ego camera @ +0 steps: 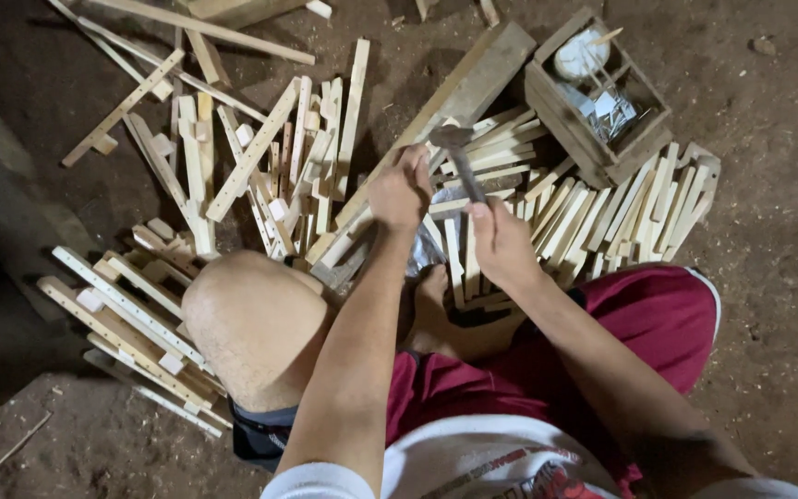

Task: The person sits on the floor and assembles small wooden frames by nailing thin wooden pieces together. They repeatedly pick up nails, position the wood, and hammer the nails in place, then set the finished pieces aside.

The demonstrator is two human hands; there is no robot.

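Note:
My right hand (502, 242) grips the handle of a metal hammer (455, 148), whose head is raised just beside the fingers of my left hand (400, 189). The left hand is closed on a thin wooden slat (358, 205) that leans against a long thick plank (473, 81). What lies under the left fingers is hidden. I sit on the dirt floor with my left knee (253, 319) raised and red shorts (658, 319) on.
Heaps of short pale wooden slats lie all round: a pile (279, 157) ahead left, a row (621, 208) ahead right, a stack (131, 319) beside the knee. A wooden box (593, 97) with a white tub and foil stands far right. Dirt floor (778, 240) lies beyond.

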